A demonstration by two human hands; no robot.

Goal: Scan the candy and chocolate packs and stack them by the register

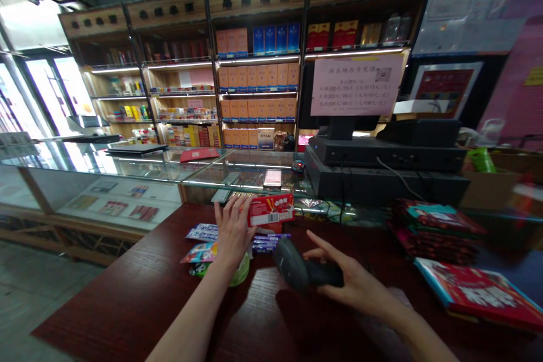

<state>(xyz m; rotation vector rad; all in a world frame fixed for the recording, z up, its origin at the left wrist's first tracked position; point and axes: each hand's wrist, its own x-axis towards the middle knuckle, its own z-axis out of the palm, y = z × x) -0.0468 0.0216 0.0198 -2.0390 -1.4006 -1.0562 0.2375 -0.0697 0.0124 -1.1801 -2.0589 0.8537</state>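
My left hand (232, 233) grips the left end of a red snack box (271, 210), with its printed barcode side facing me. Below and around that hand lie purple-wrapped sticks (271, 242), blue-and-white packets (202, 232), a colourful packet (199, 252) and a round pale green item (240, 271), partly covered by my wrist. A dark handheld barcode scanner (292, 264) is in my right hand (356, 280); its handle sits in the palm and the index finger is stretched out. The scanner's head points left, below the box and apart from it.
At the right of the dark red counter (139, 288) are stacked dark red packages (436, 229) and a flat red package (487, 294). A black checkout terminal (382, 167) stands behind them. Beyond the counter is a glass display case (237, 167); stocked shelves (258, 90) line the wall.
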